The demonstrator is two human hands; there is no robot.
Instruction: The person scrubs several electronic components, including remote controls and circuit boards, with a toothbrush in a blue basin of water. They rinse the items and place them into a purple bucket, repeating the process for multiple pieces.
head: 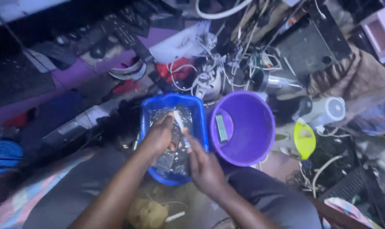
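Two hands over a wet blue tub [146, 111]
Left hand [160, 136] presses a circuit board [170, 159] down in it; right hand [205, 167] grips a white brush [180, 124] (purple bucket [260, 127] touching): the slick board may slip, water splashing nearby cables [209, 70].

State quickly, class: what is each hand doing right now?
Left hand: closed around a thin white stick-like tool, over the blue rectangular plastic tub.
Right hand: fingers at a small item in the tub; grip cannot be told.
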